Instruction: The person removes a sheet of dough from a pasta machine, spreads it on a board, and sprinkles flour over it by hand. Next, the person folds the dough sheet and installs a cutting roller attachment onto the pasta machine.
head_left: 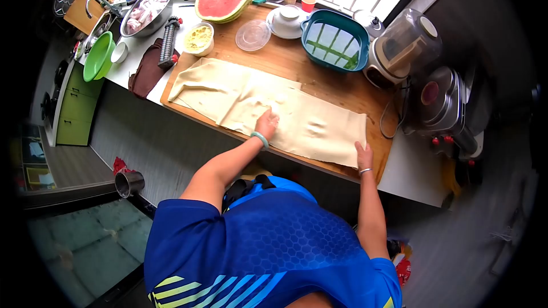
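A long sheet of rolled dough (337,131) stretches across the wooden board (319,84), its left part folded over in layers. Low bumps show on its surface near the middle. My left hand (266,124) rests on the dough near its front edge, fingers laid against it; a pale green bangle circles that wrist. At the right end of the sheet, my right hand (364,155) grips the dough's corner between thumb and fingers. A silvery bracelet is on the right wrist.
Behind the dough stand a tub of yellow crumbly food (198,39), a cut watermelon (224,3), a clear lid (253,35) and a teal basin (335,40). A blender-like appliance (399,51) is at the right. A black roller tool (168,43) lies left on brown cloth.
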Demonstrator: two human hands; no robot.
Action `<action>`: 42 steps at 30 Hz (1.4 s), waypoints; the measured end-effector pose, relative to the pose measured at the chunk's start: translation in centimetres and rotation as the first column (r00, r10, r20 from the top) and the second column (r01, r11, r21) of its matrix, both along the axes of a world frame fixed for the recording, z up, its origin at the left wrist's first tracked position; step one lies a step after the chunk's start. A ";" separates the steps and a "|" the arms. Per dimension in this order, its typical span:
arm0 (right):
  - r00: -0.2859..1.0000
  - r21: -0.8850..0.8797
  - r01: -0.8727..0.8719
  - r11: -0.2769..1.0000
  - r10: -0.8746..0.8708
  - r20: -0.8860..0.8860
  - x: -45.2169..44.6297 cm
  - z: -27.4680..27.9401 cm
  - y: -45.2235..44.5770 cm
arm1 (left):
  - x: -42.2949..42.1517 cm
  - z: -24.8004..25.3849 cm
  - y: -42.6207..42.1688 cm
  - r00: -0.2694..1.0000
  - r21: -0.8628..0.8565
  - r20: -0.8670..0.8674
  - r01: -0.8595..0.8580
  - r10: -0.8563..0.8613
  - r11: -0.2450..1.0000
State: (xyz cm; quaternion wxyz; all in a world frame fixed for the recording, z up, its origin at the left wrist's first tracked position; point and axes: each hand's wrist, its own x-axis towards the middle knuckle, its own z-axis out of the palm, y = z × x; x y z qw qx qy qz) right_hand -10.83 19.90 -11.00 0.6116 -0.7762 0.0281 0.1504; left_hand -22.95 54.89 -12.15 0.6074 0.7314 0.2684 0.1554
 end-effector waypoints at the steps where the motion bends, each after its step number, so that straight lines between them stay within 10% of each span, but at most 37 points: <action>1: 0.999 -0.165 -0.023 0.986 0.030 0.043 0.3 1.8 -3.0 | 1.1 -0.8 -3.1 0.999 -0.076 0.020 0.033 -0.032 0.997; 6: 0.987 -0.239 0.108 0.965 -0.075 0.145 2.5 2.6 -14.6 | 5.3 3.9 -13.9 0.963 0.085 -0.155 0.234 -0.219 0.969; 8: 0.982 -0.518 0.032 0.855 0.070 0.176 3.0 3.9 -15.6 | 6.3 5.5 -15.6 0.959 -0.061 -0.137 0.242 -0.249 0.968; 11: 0.994 -0.238 0.085 0.968 -0.066 0.087 3.3 4.1 -17.5 | 7.1 5.4 -16.6 0.895 -0.013 -0.232 0.389 -0.381 0.921; 16: 0.989 -0.293 0.120 0.948 -0.089 0.115 3.2 2.3 -20.2 | 6.6 3.0 -17.5 0.934 0.067 -0.123 0.344 -0.335 0.936; 21: 0.943 -0.688 0.294 0.664 -0.085 0.321 2.6 2.4 -15.9 | 7.1 4.2 -17.5 0.944 0.057 -0.061 0.328 -0.324 0.943; 23: 0.938 -0.493 0.305 0.815 -0.168 0.303 1.9 4.0 -11.9 | 7.2 5.9 -17.3 0.935 0.069 -0.041 0.354 -0.352 0.933; 27: 0.851 -0.660 0.129 0.740 0.259 0.456 -1.8 4.8 -5.1 | 6.5 7.5 -15.0 0.944 0.092 0.124 0.296 -0.306 0.951; 29: 0.835 -0.788 -0.054 0.614 0.460 0.301 -3.5 4.0 -2.6 | 5.6 5.5 -12.4 0.956 0.176 -0.126 0.284 -0.265 0.942; 39: 0.806 -0.762 -0.094 0.641 0.498 0.320 -5.2 5.0 3.0 | 5.2 3.6 -9.6 0.904 0.093 -0.207 0.399 -0.374 0.912; 42: 0.790 -0.741 -0.067 0.668 0.490 0.370 -5.3 4.3 2.8 | 4.3 1.5 -9.4 0.927 0.388 -0.087 0.370 -0.366 0.844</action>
